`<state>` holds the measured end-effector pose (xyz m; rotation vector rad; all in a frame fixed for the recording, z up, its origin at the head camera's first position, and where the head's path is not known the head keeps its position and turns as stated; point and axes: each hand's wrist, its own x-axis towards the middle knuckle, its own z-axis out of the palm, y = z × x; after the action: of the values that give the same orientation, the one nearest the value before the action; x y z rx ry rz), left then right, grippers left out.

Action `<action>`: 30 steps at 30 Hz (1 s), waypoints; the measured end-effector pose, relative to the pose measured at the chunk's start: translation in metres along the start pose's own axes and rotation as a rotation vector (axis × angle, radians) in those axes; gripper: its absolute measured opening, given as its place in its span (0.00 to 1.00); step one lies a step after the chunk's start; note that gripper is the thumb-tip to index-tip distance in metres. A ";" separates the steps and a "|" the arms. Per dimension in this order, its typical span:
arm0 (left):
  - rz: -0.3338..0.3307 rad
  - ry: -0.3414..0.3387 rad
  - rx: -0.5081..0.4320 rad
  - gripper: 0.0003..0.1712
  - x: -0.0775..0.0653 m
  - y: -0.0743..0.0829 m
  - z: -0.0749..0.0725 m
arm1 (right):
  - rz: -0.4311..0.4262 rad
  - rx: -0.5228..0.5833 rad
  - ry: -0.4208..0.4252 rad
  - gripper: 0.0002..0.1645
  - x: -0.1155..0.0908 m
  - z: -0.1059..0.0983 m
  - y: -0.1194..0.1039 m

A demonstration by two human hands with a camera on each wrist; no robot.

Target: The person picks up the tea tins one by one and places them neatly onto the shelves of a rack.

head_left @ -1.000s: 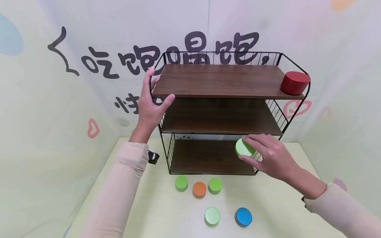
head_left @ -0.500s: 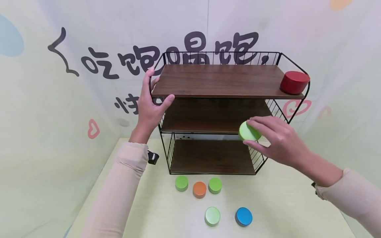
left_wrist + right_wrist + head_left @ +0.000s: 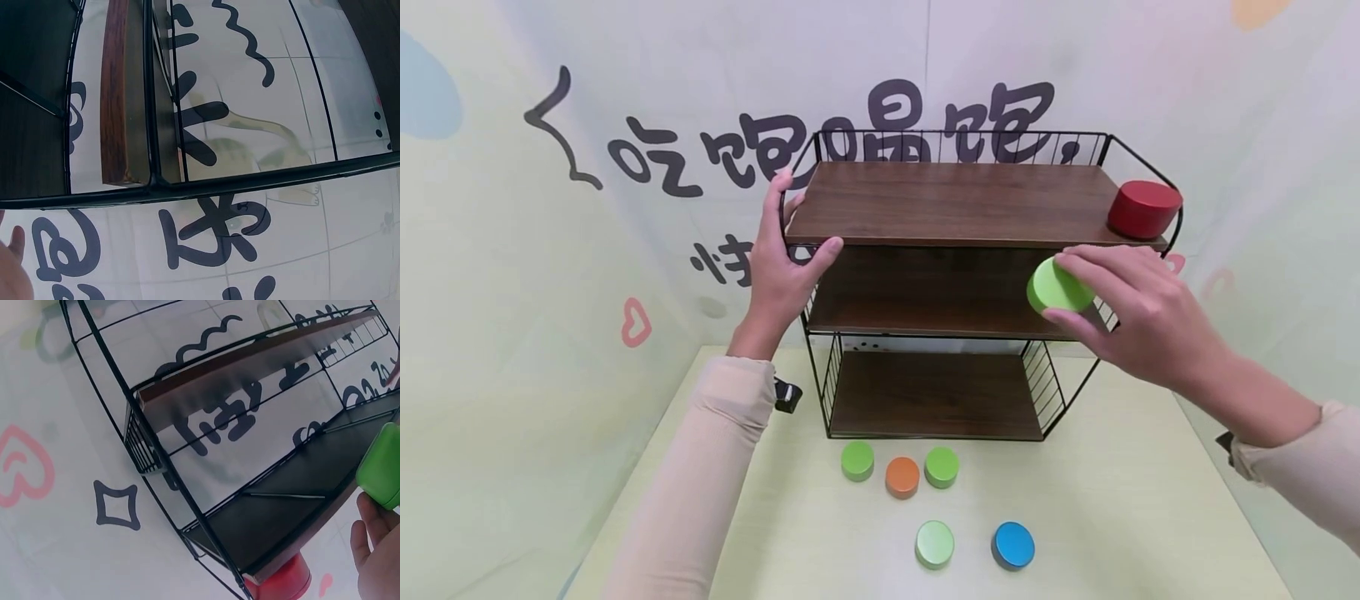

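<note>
My right hand point(image 3: 1150, 321) pinches a light green round tin point(image 3: 1060, 285) between thumb and fingers, held up in front of the right part of the middle shelf. In the right wrist view the green tin point(image 3: 382, 469) shows at the right edge, partly cut off. At the upper left corner of the three-tier rack point(image 3: 955, 204), my left hand point(image 3: 778, 267) grips the black wire side, thumb over the front edge of the top board. A red round tin point(image 3: 1144, 210) stands on the top board at its right end.
On the table before the rack stand two green tins, left point(image 3: 857, 461) and right point(image 3: 942, 467), with an orange tin point(image 3: 902, 477) between them. Closer to me are a pale green tin point(image 3: 935, 544) and a blue tin point(image 3: 1013, 546). A printed wall point(image 3: 655, 100) rises behind the rack.
My right hand has risen with the light green tin, from beside the bottom shelf to the middle shelf's height, and shifted a little right. The left hand keeps its grip on the rack.
</note>
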<state>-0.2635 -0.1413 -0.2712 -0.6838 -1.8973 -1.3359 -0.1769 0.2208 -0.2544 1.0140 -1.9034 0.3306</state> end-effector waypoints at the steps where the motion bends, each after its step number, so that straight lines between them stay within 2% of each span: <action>1: 0.002 0.001 -0.001 0.46 0.000 0.000 0.000 | 0.001 -0.007 0.001 0.36 0.001 -0.002 0.001; 8: -0.005 -0.005 0.004 0.46 0.001 -0.001 0.000 | 0.002 -0.053 -0.033 0.38 0.015 -0.011 0.013; 14: -0.008 -0.005 0.012 0.47 0.002 -0.003 0.000 | 0.041 -0.059 -0.016 0.38 0.025 -0.016 0.024; 24: 0.006 -0.004 0.016 0.46 0.001 -0.004 0.000 | 0.182 -0.025 -0.108 0.45 0.032 -0.024 0.039; 28: 0.009 -0.001 0.014 0.46 0.000 -0.003 0.000 | 0.223 -0.010 -0.108 0.32 0.033 -0.023 0.043; 30: 0.010 0.000 0.013 0.46 0.000 -0.003 0.000 | 0.240 -0.016 -0.124 0.30 0.034 -0.023 0.045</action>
<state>-0.2657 -0.1424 -0.2731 -0.6852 -1.8985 -1.3162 -0.2053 0.2454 -0.2063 0.8126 -2.1427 0.3974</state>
